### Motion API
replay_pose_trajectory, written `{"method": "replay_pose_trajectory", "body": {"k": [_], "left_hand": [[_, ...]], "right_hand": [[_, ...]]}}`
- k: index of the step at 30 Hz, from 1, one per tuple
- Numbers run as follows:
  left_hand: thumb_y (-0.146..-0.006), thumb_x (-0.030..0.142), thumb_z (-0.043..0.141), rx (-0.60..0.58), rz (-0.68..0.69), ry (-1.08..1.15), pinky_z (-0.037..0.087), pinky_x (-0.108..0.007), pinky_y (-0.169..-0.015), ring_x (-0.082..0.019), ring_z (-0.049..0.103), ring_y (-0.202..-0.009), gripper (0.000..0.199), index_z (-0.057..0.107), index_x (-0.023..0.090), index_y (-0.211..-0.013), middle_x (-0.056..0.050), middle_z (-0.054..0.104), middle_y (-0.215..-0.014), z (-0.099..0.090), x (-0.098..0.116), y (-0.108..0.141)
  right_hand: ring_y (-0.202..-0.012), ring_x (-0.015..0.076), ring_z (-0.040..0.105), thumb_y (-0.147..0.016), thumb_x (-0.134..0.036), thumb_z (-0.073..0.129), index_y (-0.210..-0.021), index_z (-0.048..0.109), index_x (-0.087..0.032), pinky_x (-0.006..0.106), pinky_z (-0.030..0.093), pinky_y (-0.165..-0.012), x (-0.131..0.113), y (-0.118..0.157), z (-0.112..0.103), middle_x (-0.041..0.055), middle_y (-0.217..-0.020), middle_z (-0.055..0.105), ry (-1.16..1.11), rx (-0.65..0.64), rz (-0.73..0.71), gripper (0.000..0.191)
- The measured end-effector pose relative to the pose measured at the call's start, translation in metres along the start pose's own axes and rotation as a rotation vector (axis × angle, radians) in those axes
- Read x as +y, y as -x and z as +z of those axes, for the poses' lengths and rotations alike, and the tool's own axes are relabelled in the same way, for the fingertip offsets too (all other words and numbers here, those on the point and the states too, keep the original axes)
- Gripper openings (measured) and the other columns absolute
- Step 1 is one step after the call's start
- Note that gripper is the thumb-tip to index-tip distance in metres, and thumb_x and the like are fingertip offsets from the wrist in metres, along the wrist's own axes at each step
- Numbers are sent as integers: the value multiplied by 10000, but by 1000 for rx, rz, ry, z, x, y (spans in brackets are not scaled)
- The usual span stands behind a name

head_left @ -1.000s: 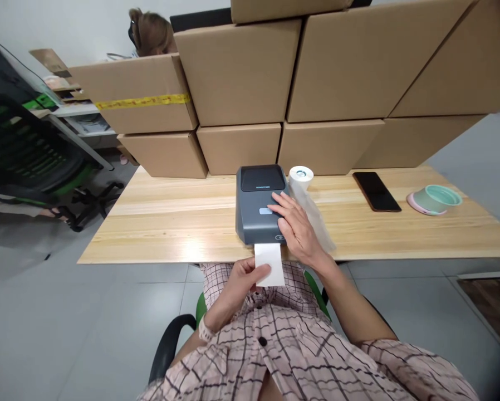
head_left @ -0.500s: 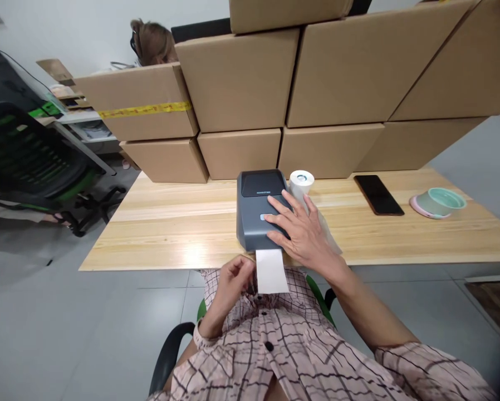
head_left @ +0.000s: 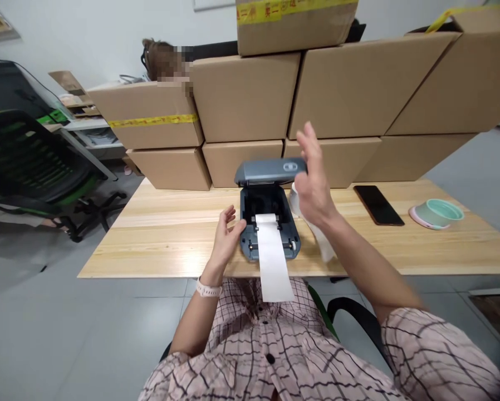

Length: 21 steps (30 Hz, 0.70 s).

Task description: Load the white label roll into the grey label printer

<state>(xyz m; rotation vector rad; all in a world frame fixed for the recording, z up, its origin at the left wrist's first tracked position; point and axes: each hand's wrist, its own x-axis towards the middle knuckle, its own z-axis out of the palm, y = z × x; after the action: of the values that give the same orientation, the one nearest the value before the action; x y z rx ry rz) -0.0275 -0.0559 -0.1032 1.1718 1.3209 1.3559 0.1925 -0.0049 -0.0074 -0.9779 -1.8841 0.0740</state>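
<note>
A dark grey label printer (head_left: 245,242) stands at the table's front edge with its lid (head_left: 266,171) tilted up. From inside it a white paper strip (head_left: 274,267) runs out over the front and hangs past the edge. My left hand (head_left: 227,236) is at the printer's left side, thumb touching the casing, fingers loosely stretched. Beside the lid's right end, my right hand (head_left: 314,181) is raised with its fingers pointing up; whether it touches the lid I cannot tell. Partly hidden behind that hand, a white label roll (head_left: 294,199) stands with its loose end (head_left: 324,245) trailing on the table.
Stacked cardboard boxes (head_left: 245,100) wall off the table's (head_left: 170,234) back. A black phone (head_left: 378,205) and a mint-green tape roll (head_left: 440,211) lie at the right. A person (head_left: 160,60) sits behind the boxes. An office chair (head_left: 33,167) stands at far left.
The printer's lid has swung up, showing the inside and more of the paper strip. My right hand rose off the lid's top; my left hand moved up to the printer's left side.
</note>
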Motion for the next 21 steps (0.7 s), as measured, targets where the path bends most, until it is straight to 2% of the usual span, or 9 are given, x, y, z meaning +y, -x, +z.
{"method": "replay_pose_trajectory", "body": {"k": [5, 7, 9, 10, 12, 14, 16, 18, 21], "left_hand": [[-774, 334, 764, -131, 38, -21, 437, -459, -1140, -281, 543, -1350, 662, 521, 206, -1376, -154, 580, -1455, 17, 4, -24], [-752, 296, 757, -128, 37, -51, 474, -446, -1092, -272, 583, -1283, 700, 503, 183, -1394, -163, 603, -1411, 19, 3, -29], [-737, 269, 749, -120, 24, -81, 508, -432, -1033, -264, 622, -1209, 720, 496, 163, -1402, -171, 625, -1366, 18, 1, -34], [-733, 264, 747, -116, 22, -98, 523, -423, -1000, -261, 635, -1179, 724, 496, 162, -1405, -170, 632, -1353, 18, 0, -35], [-730, 258, 746, -113, 27, -132, 542, -403, -941, -258, 652, -1139, 729, 498, 172, -1410, -165, 644, -1338, 17, -2, -38], [-728, 248, 737, -116, 35, -176, 547, -393, -903, -257, 665, -1107, 733, 498, 179, -1418, -162, 656, -1332, 16, -2, -40], [-724, 236, 727, -126, 47, -224, 545, -394, -897, -259, 676, -1086, 748, 496, 179, -1433, -162, 668, -1333, 15, -1, -41], [-724, 236, 720, -138, 55, -263, 544, -396, -900, -266, 685, -1087, 783, 483, 192, -1468, -150, 681, -1333, 14, 2, -40], [-730, 206, 693, -177, 86, -327, 534, -422, -951, -287, 695, -1106, 861, 434, 246, -1550, -109, 716, -1290, 11, 9, -39]], "right_hand": [[-1570, 315, 319, -1081, -614, 178, -1651, 109, -358, 593, 311, -1246, 30, -77, 4, 67, -1698, 320, 38, -20, -13, 629], [-1563, 333, 324, -1072, -619, 262, -1626, 216, -332, 613, 287, -1246, 29, -85, 2, 84, -1667, 369, 80, 2, -41, 626], [-1528, 362, 370, -1060, -564, 364, -1536, 400, -308, 626, 297, -1229, 20, -78, -1, 96, -1609, 453, 126, -26, -106, 541], [-1478, 370, 437, -1056, -512, 397, -1447, 501, -291, 616, 334, -1203, 14, -70, -2, 106, -1539, 530, 140, -85, -145, 461], [-1267, 347, 621, -1042, -388, 421, -1251, 615, -257, 548, 464, -1077, 4, -49, 0, 118, -1306, 688, 136, -331, -190, 314], [-1013, 298, 716, -1016, -289, 422, -1182, 612, -229, 447, 538, -888, 1, -31, 7, 104, -1084, 753, 120, -667, -147, 259], [-907, 272, 729, -1000, -244, 424, -1239, 569, -217, 378, 525, -773, 5, -20, 17, 94, -1033, 767, 126, -936, -73, 281], [-892, 266, 731, -997, -240, 424, -1322, 519, -219, 351, 503, -740, 12, -17, 28, 98, -1058, 772, 148, -1068, -48, 339], [-854, 270, 731, -974, -263, 465, -1416, 480, -221, 343, 496, -705, 20, -22, 40, 103, -1040, 782, 163, -1165, -80, 444]]}}
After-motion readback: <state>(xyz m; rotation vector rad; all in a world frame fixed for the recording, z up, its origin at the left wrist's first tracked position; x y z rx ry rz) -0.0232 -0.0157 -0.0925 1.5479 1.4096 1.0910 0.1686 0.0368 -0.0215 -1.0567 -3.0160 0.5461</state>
